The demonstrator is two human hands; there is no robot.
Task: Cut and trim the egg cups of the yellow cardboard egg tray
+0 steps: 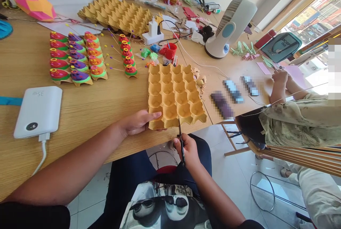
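Note:
A yellowish pulp egg tray (pixel 170 95) lies at the front edge of the table, its cups facing up. My left hand (pixel 140 121) grips the tray's near left corner, thumb on top and fingers underneath. In my right hand (pixel 189 150) is a pair of scissors (pixel 182 143) with black handles. The blades meet the tray's near edge between two columns of cups; part of them is hidden by the cardboard. Painted egg-cup strips (pixel 80 72) in red, purple and orange with green bases stand to the left, and another painted strip (pixel 128 58) stands closer to the tray.
A large egg tray (pixel 117 14) lies at the back. Beside a red mug (pixel 169 50) stands a white fan (pixel 229 26). A power bank (pixel 38 111) is at left. Blurred phones (pixel 233 90) lie to the right, where another person's hands (pixel 279 78) work with pink paper.

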